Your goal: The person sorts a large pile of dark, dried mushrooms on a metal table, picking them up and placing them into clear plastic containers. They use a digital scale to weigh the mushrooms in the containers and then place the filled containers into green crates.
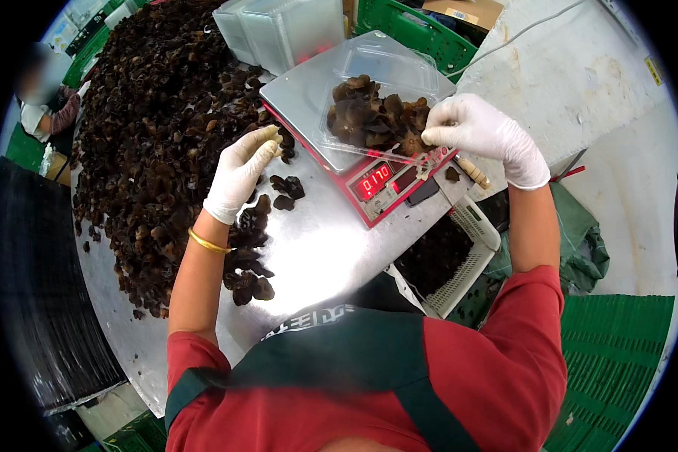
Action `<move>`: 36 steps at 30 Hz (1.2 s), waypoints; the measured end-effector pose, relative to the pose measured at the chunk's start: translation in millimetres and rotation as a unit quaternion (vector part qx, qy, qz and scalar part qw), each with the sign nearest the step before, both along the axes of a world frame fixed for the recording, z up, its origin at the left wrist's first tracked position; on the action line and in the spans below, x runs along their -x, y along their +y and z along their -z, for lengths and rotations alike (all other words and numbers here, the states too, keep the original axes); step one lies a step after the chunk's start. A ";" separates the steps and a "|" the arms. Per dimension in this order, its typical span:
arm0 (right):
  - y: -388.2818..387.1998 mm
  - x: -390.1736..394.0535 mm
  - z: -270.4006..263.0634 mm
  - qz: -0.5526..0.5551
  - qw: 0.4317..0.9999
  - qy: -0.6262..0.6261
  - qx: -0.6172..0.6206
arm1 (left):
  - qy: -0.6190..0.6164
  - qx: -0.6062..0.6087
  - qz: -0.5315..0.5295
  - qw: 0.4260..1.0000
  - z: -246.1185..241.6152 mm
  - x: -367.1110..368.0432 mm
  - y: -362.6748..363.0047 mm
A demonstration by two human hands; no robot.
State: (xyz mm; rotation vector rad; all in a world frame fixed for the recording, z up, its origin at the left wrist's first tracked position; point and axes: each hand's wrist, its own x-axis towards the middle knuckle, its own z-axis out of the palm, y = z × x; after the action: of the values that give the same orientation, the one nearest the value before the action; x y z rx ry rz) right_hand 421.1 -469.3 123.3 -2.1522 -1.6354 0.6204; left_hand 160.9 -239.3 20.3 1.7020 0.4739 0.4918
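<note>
Both of my hands wear thin white gloves. My left hand (pixel 243 166) is raised over the metal table (pixel 316 248), fingertips close together at a small pale bit, beside the big pile of wood ear mushrooms (pixel 158 130). At the right edge of a clear plastic clamshell box (pixel 330 138), my right hand (pixel 469 125) has thumb and finger pinched against mushroom pieces (pixel 378 116); whether it grips one cannot be told. The box lies with its lid raised on the platform of a red digital scale (pixel 367 217), whose red display is lit.
Stacked clear plastic boxes (pixel 282 34) stand behind the scale. A white plastic basket (pixel 474 254) of dark pieces sits below the table edge. Green crates (pixel 412 37) are behind. A dark phone-like object (pixel 422 193) lies beside the scale. Another person (pixel 45 107) is at the far left.
</note>
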 end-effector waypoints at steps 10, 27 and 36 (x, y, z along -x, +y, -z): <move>5.0 1.3 23.0 -0.092 0.983 -0.157 -0.031 | -0.042 0.004 0.024 0.999 -1.6 -5.5 -5.4; 33.8 -110.9 55.2 0.262 0.955 -0.038 -0.131 | -0.006 -0.004 0.013 1.000 -5.3 -3.6 6.3; 89.7 -131.8 96.8 0.311 0.947 -0.017 -0.082 | 0.027 0.242 0.135 0.961 -11.3 -25.7 -16.3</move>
State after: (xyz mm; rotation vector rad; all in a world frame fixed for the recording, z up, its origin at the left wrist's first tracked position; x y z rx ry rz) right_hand 552.9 -379.6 26.5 -2.3716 -0.8863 0.2426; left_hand 186.6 -255.6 31.6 1.2812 0.3571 0.1134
